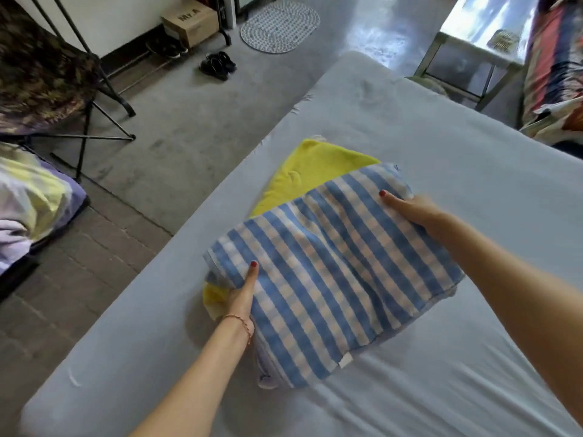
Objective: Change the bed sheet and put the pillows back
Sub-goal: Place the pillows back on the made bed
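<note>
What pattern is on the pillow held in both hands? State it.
Blue and white checks on the pillow, clearest in the head view.

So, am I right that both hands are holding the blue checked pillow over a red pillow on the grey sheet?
Not quite: the pillow underneath is yellow, not red. The head view shows it sticking out from beneath the blue checked pillow. The rest stands: the left hand and right hand both hold the blue checked pillow at its ends, over the grey sheet.

head | worn on person | faces down-forward | close over bed (441,159)
</note>
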